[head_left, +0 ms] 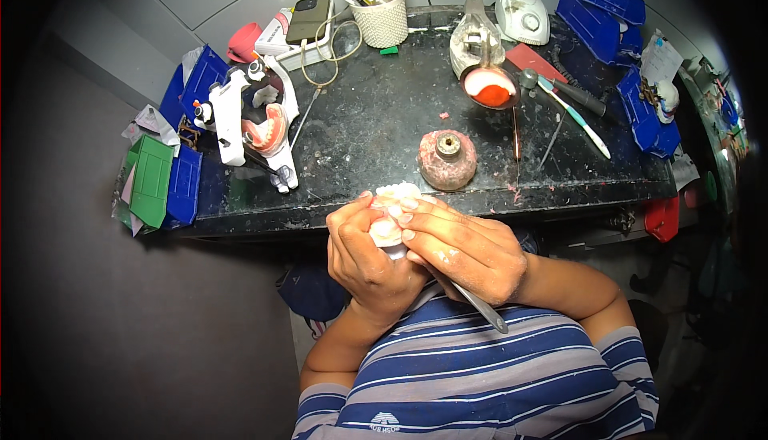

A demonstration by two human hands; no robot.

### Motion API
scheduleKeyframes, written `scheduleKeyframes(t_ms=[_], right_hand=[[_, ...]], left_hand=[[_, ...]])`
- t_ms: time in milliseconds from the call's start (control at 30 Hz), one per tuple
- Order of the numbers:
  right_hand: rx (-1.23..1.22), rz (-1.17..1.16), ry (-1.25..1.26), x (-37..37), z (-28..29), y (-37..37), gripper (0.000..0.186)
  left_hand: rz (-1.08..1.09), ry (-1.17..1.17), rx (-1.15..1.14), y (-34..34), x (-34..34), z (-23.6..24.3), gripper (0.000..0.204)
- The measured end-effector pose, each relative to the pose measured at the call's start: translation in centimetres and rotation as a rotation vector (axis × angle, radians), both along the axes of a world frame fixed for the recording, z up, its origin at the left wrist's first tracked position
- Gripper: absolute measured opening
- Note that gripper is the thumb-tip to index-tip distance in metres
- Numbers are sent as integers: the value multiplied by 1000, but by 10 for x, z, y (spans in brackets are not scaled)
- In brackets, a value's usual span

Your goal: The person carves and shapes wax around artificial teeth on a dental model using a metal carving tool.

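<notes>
Head: two hands [364,252] [476,256] hold one cast [387,230], one tool [482,310].

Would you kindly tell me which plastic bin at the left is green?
The leftmost bin; the other bins there are all blue.

Head-worn fisheye, facing down, near workbench [360,120]

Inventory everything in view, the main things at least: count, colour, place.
dental piece: one, white and pink, lower centre
metal tool: one, grey, below it
round pot: one, pinkish, bench front
articulator: one, white, bench left
phone: one, dark, back left
tool cup: one, off-white, back
dial device: one, white, back right
toothbrush: one, white and green, right
blue bins: several, blue, both ends
bench: one, black, centre
left hand: one, bare, around piece
right hand: one, bare, over piece and tool
</notes>
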State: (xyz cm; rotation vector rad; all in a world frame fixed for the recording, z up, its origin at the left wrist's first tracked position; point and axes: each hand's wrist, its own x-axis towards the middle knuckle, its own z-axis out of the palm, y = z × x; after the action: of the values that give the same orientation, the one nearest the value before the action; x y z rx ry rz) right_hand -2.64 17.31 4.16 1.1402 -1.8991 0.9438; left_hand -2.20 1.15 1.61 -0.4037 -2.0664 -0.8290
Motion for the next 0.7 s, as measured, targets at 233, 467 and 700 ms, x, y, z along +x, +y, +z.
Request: scheduleKeyframes(t_ms=[233,467,700], right_hand=[[1,35,-30,0,-5,4,33],[14,52,-87,2,-2,6,36],[12,48,-141,4,4,9,36]], left_hand=[[-15,6,18,0,-2,-1,44],[-38,-54,47,-5,-4,-10,70],[-114,-123,94,-8,-4,-9,77]])
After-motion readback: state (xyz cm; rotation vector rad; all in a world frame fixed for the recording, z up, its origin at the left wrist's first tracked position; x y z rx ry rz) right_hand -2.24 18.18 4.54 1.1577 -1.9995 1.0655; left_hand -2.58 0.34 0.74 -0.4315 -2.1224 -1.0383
